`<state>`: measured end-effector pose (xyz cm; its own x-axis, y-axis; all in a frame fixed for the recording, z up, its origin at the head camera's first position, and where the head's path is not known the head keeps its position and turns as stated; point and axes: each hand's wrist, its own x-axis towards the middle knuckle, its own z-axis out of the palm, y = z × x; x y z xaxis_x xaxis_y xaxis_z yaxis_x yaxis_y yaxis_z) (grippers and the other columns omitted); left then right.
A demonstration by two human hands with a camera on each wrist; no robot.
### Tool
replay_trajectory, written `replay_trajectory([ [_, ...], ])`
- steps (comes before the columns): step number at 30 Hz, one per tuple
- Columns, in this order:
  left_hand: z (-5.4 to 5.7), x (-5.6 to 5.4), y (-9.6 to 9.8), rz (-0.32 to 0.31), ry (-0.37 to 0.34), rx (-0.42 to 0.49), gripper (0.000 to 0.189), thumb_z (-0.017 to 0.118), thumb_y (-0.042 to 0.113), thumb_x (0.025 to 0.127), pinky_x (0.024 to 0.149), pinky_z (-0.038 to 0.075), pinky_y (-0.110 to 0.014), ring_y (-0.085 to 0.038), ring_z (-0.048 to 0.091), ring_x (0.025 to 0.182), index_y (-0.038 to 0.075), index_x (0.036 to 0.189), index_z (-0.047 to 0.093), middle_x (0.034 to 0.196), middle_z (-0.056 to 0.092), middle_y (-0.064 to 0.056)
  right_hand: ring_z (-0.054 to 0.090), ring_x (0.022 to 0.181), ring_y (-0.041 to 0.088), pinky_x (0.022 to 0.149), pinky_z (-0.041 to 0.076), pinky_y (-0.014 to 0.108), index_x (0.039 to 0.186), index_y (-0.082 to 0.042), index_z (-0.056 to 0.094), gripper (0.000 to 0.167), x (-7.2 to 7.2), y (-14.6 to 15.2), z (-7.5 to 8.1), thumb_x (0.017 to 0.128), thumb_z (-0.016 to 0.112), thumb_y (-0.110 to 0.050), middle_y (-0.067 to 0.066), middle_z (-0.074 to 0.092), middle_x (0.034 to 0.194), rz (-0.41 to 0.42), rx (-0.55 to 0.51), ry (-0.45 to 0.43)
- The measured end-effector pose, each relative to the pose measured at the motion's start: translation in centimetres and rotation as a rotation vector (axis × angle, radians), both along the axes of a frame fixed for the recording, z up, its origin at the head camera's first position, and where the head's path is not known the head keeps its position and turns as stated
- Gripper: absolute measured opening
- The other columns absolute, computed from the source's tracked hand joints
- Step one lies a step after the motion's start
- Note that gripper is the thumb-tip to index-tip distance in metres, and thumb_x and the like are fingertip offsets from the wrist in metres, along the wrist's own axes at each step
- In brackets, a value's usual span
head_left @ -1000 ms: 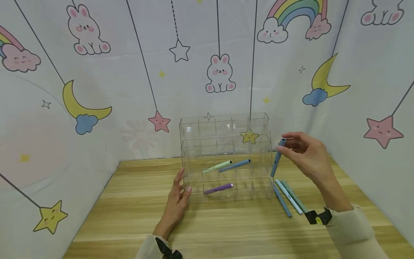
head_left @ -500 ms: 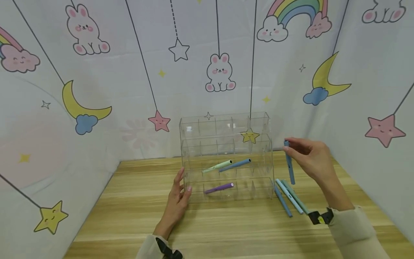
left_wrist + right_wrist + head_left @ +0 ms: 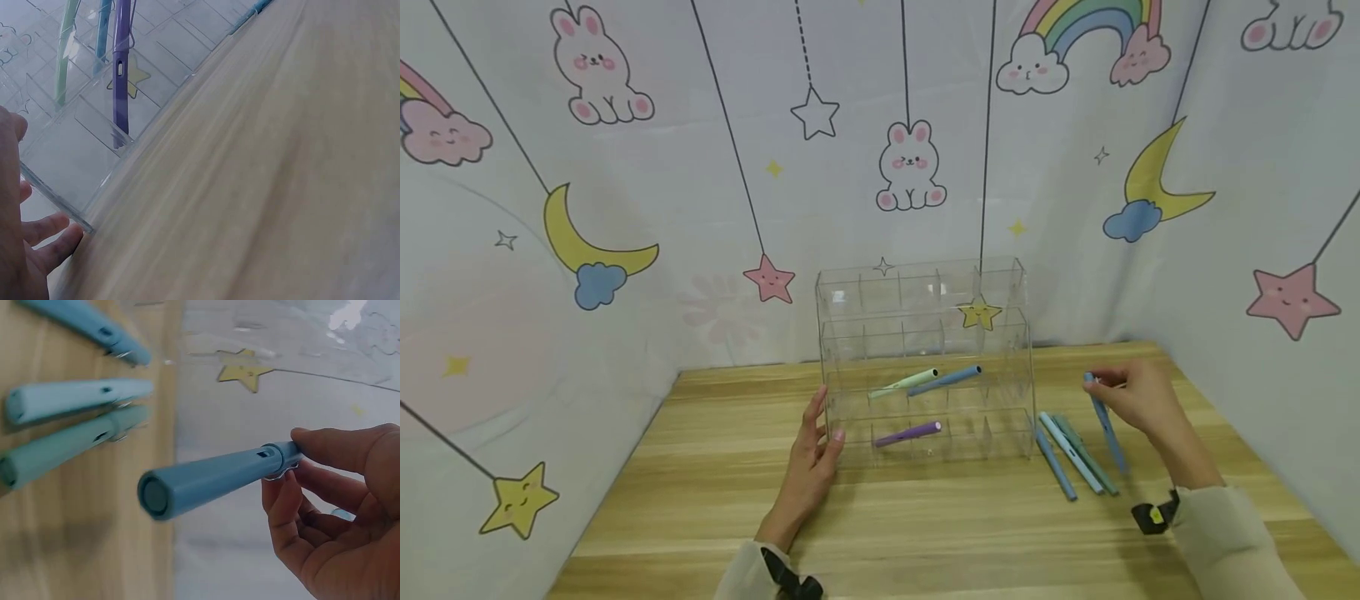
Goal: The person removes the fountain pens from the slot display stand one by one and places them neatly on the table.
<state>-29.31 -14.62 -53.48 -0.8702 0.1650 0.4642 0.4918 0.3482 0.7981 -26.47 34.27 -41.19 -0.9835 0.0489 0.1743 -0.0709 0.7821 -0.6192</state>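
A clear acrylic rack [image 3: 842,342] with stepped compartments stands upright on the wooden table. My left hand [image 3: 808,467] holds its lower left side, thumb at the front and fingers along the side panel. In the rack lie a light green pen [image 3: 910,382], a blue pen [image 3: 951,378] and a purple pen [image 3: 910,434], all slanting. My right hand [image 3: 1142,404] pinches another blue pen [image 3: 212,481] near one end between thumb and fingers. That pen hangs tilted, its lower end close over the table to the right of the rack.
Beside the rack's right side lie a blue pen [image 3: 1055,465], a pale blue pen [image 3: 1070,454] and a green pen [image 3: 1090,460], side by side. Behind the table [image 3: 700,500] hangs a white cloth [image 3: 722,208] printed with stars, moons and rabbits.
My right hand has moved right and down with the blue pen, away from the rack's right side to beyond the loose pens. The left hand stays on the rack.
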Motion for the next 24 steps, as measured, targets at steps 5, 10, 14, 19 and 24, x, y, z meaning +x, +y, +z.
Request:
replay_trajectory([
  [5, -0.2, -0.1, -0.1, -0.004, 0.004, -0.003, 0.075, 0.058, 0.015, 0.111, 0.096, 0.061, -0.064, -0.059, 0.059, 0.136, 0.030, 0.173, 0.017, 0.177, 0.025, -0.020, 0.071, 0.103, 0.047, 0.076, 0.062, 0.046, 0.127, 0.012, 0.072, 0.041, -0.5, 1.0, -1.8, 0.103, 0.070, -0.022, 0.033, 0.075, 0.116, 0.019, 0.051, -0.077],
  [10, -0.2, -0.2, -0.1, -0.002, 0.006, -0.004, 0.075, 0.057, 0.015, 0.111, 0.096, 0.061, -0.064, -0.059, 0.059, 0.137, 0.031, 0.173, 0.017, 0.177, 0.025, -0.019, 0.072, 0.103, 0.051, 0.081, 0.063, 0.055, 0.124, 0.013, 0.073, 0.040, -1.3, 1.6, -2.9, 0.102, 0.070, -0.021, 0.035, 0.075, 0.116, 0.029, 0.121, -0.134],
  [14, -0.2, -0.1, -0.1, -0.008, 0.011, 0.004, 0.076, 0.057, 0.012, 0.110, 0.096, 0.061, -0.065, -0.060, 0.058, 0.137, 0.029, 0.173, 0.017, 0.177, 0.025, -0.020, 0.073, 0.101, 0.050, 0.080, 0.063, 0.053, 0.122, 0.012, 0.074, 0.039, -1.8, 1.9, -3.5, 0.101, 0.071, -0.020, 0.034, 0.076, 0.115, 0.039, 0.133, -0.144],
  [19, -0.1, -0.1, -0.1, -0.010, 0.010, 0.005, 0.076, 0.057, 0.012, 0.110, 0.096, 0.061, -0.065, -0.060, 0.058, 0.137, 0.029, 0.173, 0.017, 0.177, 0.026, -0.020, 0.073, 0.101, 0.050, 0.079, 0.062, 0.052, 0.121, 0.011, 0.075, 0.038, -2.4, 2.3, -3.8, 0.100, 0.072, -0.021, 0.034, 0.076, 0.116, 0.039, 0.135, -0.140],
  [24, 0.0, 0.0, -0.1, -0.002, 0.016, -0.005, 0.075, 0.057, 0.015, 0.111, 0.095, 0.062, -0.063, -0.059, 0.059, 0.136, 0.029, 0.173, 0.017, 0.177, 0.026, -0.020, 0.073, 0.101, 0.048, 0.079, 0.062, 0.050, 0.119, 0.010, 0.076, 0.038, -3.1, 2.4, -4.4, 0.099, 0.074, -0.022, 0.034, 0.077, 0.115, 0.059, 0.116, -0.136],
])
